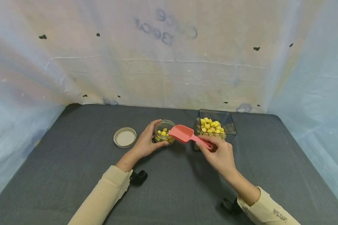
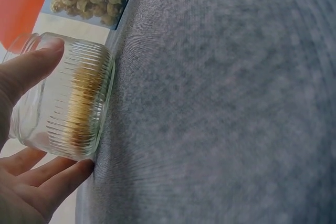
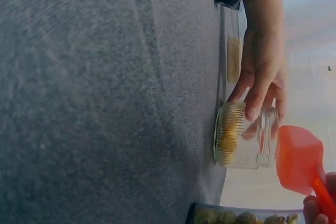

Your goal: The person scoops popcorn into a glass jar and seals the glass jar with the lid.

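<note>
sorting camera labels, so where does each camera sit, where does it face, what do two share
Head: worn on the head, facing forward and down at the jar; left grip, right grip and both arms show.
Left wrist: on that wrist, facing rightward past the jar; left thumb and fingers show.
Right wrist: on that wrist, facing leftward past the jar; left grip, left forearm and right fingertips show.
Shared: both wrist views hold the jar and scoop.

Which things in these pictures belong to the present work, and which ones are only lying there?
In use:
glass jar, held by the left hand
pink scoop, held by the right hand at the jar's mouth
see-through container of yellow popcorn, probably the supply

Lying aside:
pale lid, flat on the table; it may belong to the jar
</note>
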`<control>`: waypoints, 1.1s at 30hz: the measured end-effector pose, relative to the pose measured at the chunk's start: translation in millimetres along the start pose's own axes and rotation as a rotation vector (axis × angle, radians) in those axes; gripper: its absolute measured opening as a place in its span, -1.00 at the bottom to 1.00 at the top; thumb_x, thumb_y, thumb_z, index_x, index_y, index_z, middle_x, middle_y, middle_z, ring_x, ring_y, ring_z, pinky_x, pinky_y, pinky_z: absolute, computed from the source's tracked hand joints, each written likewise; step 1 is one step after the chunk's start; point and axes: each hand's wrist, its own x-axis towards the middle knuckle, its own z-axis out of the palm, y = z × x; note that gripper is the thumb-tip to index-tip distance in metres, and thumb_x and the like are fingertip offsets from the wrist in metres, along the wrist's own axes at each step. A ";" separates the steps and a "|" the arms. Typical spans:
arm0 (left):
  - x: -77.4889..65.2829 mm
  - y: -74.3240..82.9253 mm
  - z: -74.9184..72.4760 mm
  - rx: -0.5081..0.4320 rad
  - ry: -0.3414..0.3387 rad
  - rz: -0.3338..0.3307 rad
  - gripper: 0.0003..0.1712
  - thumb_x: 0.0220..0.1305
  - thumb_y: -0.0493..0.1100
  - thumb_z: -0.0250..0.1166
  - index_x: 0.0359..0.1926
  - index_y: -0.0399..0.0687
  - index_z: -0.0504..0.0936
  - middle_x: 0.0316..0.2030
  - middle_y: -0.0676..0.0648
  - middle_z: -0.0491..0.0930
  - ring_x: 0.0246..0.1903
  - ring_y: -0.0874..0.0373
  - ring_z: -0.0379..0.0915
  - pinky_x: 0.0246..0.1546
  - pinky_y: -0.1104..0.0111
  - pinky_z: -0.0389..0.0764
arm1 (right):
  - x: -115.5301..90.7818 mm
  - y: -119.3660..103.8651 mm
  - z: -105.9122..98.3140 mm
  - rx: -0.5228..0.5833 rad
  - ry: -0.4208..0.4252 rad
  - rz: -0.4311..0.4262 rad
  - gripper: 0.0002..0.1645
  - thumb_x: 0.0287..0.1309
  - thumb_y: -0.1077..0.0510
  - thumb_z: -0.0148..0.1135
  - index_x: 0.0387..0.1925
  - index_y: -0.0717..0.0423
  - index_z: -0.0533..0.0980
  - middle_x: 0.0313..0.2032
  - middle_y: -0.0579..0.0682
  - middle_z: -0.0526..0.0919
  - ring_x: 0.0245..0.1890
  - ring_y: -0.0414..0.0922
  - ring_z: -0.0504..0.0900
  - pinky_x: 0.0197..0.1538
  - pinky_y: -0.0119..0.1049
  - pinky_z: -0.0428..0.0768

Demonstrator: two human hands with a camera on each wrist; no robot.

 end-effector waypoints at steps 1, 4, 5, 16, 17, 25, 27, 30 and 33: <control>0.0 0.2 0.0 0.000 0.000 0.000 0.06 0.04 -0.09 0.50 0.45 0.03 0.05 0.34 -0.23 0.19 0.33 -0.15 0.19 0.15 0.01 0.48 | -0.2 0.4 -0.2 -0.005 -0.007 0.004 -0.72 -0.07 0.22 0.50 -0.23 0.16 0.71 -0.46 0.01 0.68 -0.61 -0.31 0.37 -0.59 -0.46 0.35; -0.2 0.9 -0.4 0.001 -0.002 0.002 0.06 0.04 -0.10 0.50 0.45 0.02 0.05 0.33 -0.24 0.20 0.32 -0.17 0.21 0.14 0.01 0.48 | -0.5 1.9 -0.6 -0.013 -0.035 0.018 -0.71 -0.04 0.20 0.48 -0.21 0.19 0.70 -0.48 0.00 0.67 -0.63 -0.30 0.36 -0.60 -0.44 0.34; -0.3 1.0 -0.6 0.002 -0.003 0.002 0.06 0.04 -0.10 0.50 0.45 0.01 0.04 0.33 -0.24 0.20 0.31 -0.17 0.21 0.15 0.01 0.48 | -0.4 2.3 -0.5 -0.013 -0.045 0.023 -0.71 -0.04 0.20 0.48 -0.20 0.19 0.70 -0.48 0.00 0.67 -0.63 -0.30 0.36 -0.60 -0.43 0.33; -0.7 4.1 -1.5 0.039 0.002 0.003 0.07 0.03 -0.10 0.50 0.45 -0.08 0.05 0.32 -0.26 0.21 0.29 -0.18 0.24 0.13 -0.02 0.48 | 0.5 3.8 -0.3 -0.042 -0.077 0.075 -0.71 0.00 0.16 0.46 -0.17 0.12 0.70 -0.44 -0.01 0.72 -0.61 -0.27 0.39 -0.60 -0.42 0.30; -0.7 4.1 -1.4 0.050 0.004 0.007 0.07 0.03 -0.09 0.50 0.45 -0.08 0.05 0.32 -0.26 0.21 0.30 -0.18 0.23 0.14 -0.04 0.46 | 0.3 3.6 -0.2 -0.046 -0.071 0.070 -0.71 0.00 0.15 0.46 -0.17 0.11 0.70 -0.44 -0.01 0.71 -0.62 -0.27 0.39 -0.60 -0.42 0.30; -1.1 4.2 -1.2 0.121 0.023 0.069 0.09 0.02 -0.02 0.50 0.45 -0.08 0.06 0.26 -0.28 0.28 0.26 -0.16 0.26 0.21 -0.10 0.33 | -1.5 5.6 -1.6 0.014 0.005 0.009 -0.72 -0.05 0.24 0.48 -0.20 0.14 0.70 -0.42 -0.02 0.69 -0.54 -0.29 0.41 -0.53 -0.44 0.35; -0.6 4.1 -1.0 0.127 0.033 0.086 0.09 0.01 -0.01 0.50 0.45 -0.11 0.07 0.24 -0.29 0.28 0.23 -0.15 0.28 0.19 -0.09 0.36 | -1.2 5.8 -2.5 0.033 0.016 0.002 -0.71 -0.05 0.27 0.47 -0.19 0.15 0.70 -0.41 -0.01 0.69 -0.52 -0.29 0.41 -0.50 -0.43 0.37; 0.5 4.6 -0.6 0.131 0.053 0.100 0.09 -0.01 0.02 0.51 0.44 -0.13 0.10 0.27 -0.28 0.25 0.22 -0.14 0.29 0.19 -0.08 0.37 | -0.5 5.6 -4.2 0.056 0.024 -0.013 -0.71 -0.04 0.29 0.46 -0.19 0.16 0.69 -0.41 -0.01 0.70 -0.52 -0.29 0.41 -0.49 -0.39 0.40; 1.0 6.3 -0.1 0.136 0.066 0.111 0.09 -0.02 0.04 0.51 0.43 -0.14 0.11 0.32 -0.25 0.19 0.27 -0.14 0.24 0.23 -0.09 0.33 | 0.3 5.2 -6.2 0.073 0.031 -0.030 -0.73 -0.03 0.30 0.45 -0.19 0.16 0.70 -0.40 0.00 0.70 -0.51 -0.29 0.42 -0.48 -0.35 0.43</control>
